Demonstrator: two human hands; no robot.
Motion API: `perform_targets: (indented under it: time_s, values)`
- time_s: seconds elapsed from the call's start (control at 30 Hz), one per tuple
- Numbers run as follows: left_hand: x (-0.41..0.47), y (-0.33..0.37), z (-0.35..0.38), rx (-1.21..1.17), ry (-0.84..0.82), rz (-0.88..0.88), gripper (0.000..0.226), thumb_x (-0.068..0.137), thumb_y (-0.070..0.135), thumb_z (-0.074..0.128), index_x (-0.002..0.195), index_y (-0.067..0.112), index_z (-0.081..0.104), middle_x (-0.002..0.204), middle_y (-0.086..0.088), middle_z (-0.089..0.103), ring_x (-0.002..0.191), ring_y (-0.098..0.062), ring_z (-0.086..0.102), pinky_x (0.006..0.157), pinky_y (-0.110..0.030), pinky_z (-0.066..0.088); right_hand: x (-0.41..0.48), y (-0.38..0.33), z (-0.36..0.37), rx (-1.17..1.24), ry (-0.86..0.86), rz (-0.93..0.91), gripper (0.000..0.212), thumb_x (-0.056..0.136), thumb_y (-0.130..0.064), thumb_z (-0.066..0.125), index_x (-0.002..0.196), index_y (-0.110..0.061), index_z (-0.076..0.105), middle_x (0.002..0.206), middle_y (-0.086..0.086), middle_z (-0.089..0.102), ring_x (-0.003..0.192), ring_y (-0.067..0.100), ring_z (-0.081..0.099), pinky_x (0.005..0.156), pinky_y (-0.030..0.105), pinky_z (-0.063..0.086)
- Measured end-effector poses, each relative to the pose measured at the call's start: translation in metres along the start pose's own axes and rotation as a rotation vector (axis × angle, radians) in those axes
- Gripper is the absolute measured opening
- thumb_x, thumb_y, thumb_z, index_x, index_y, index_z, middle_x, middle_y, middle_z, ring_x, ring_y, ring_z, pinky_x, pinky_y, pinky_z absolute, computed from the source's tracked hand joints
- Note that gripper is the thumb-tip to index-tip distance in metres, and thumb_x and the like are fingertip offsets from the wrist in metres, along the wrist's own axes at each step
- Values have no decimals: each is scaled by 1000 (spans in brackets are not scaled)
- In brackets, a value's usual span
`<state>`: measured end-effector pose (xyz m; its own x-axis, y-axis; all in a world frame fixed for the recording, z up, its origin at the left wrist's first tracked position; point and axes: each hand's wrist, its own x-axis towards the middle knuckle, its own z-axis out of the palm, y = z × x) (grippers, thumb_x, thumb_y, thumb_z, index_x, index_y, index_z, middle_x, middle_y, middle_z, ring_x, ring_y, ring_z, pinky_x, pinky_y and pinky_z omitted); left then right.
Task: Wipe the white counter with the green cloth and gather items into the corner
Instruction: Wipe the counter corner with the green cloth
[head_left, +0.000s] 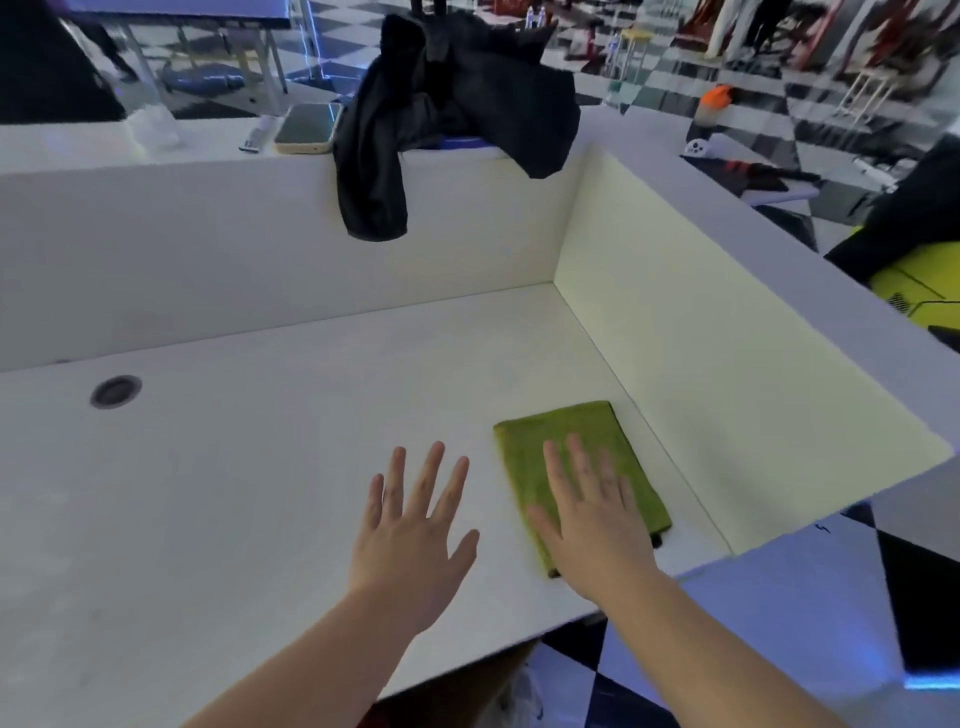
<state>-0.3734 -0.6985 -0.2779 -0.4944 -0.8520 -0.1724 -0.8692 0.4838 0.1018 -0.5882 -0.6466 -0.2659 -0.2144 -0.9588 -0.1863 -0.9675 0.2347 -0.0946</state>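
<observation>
A folded green cloth (566, 431) lies flat on the white counter (260, 467), close to the right side wall. My right hand (592, 514) presses on the cloth's near half with straight, spread fingers. My left hand (410, 535) is spread open just left of the cloth, over the bare counter, holding nothing; whether it touches the surface I cannot tell.
White walls enclose the counter at the back and right, meeting in a corner (554, 283). A black garment (447, 114) hangs over the back wall. A phone (306, 127) lies on the upper ledge. A round cable hole (115, 391) sits at the left.
</observation>
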Motion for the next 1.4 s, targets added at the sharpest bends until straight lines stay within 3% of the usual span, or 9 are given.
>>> perform_targets:
  time_s: [0.23, 0.47, 0.57, 0.87, 0.93, 1.07, 1.17, 1.3, 1.4]
  values:
    - [55, 48, 39, -50, -143, -108, 69, 79, 63, -21, 135, 34, -51, 144, 9, -56, 134, -25, -52, 116, -40, -22, 60, 69, 34, -26, -122, -128, 69, 89, -66, -6, 139, -34, -41, 156, 0, -34, 145, 30, -25, 120, 47, -4]
    - [83, 58, 60, -86, -150, -164, 66, 83, 53, -24, 135, 22, -49, 144, 5, -56, 134, -23, -50, 113, -37, -26, 103, 80, 63, -39, -98, -223, 70, 92, -66, -2, 142, -31, -38, 153, 0, -39, 141, 29, -33, 117, 45, -12]
    - [97, 51, 70, -101, -128, -196, 61, 92, 48, -14, 135, 19, -48, 144, 3, -55, 134, -22, -50, 114, -37, -25, 112, 74, 73, -39, -49, -260, 70, 96, -63, 3, 149, -29, -26, 159, 1, -28, 145, 28, -26, 118, 45, -8]
    - [111, 23, 98, -155, -65, -124, 62, 93, 47, -16, 144, 19, -37, 150, 6, -48, 138, -16, -46, 111, -31, -32, 106, 65, 93, -62, -29, -332, 60, 101, -58, 21, 154, -31, 20, 162, -3, 16, 150, 27, 4, 115, 53, 14]
    - [110, 22, 102, -192, -34, -114, 64, 96, 48, -11, 149, 18, -28, 157, 4, -38, 143, -18, -38, 115, -32, -26, 105, 65, 95, -74, -16, -321, 60, 101, -57, 23, 154, -30, 20, 162, -3, 16, 150, 26, 5, 116, 52, 14]
    - [110, 24, 96, -206, 8, -98, 64, 102, 42, 14, 155, 8, 17, 164, -3, 10, 152, -26, 6, 118, -37, 3, 96, 64, 97, -77, -1, -233, 64, 100, -59, 24, 154, -25, 21, 163, 0, 15, 150, 24, 9, 116, 49, 16]
    - [109, 24, 97, -192, 43, -71, 66, 100, 44, 7, 157, 10, 7, 165, -1, -1, 152, -25, -6, 118, -34, -8, 87, 62, 94, -83, -10, -197, 63, 99, -60, 24, 153, -27, 25, 162, 2, 19, 149, 26, 14, 114, 50, 18]
    - [113, 19, 94, -189, 5, -81, 62, 97, 38, 31, 146, 1, 44, 157, -9, 37, 145, -30, 33, 115, -36, 9, 85, 58, 94, -70, -13, -189, 61, 98, -60, 29, 153, -34, 24, 162, 0, 19, 149, 25, 15, 114, 51, 20]
    - [122, 17, 98, -183, 44, -45, 62, 96, 37, 34, 143, -1, 49, 154, -10, 43, 142, -30, 39, 114, -36, 11, 93, 60, 94, -59, 0, -187, 62, 96, -61, 30, 153, -35, 25, 162, -1, 20, 149, 25, 16, 114, 51, 22]
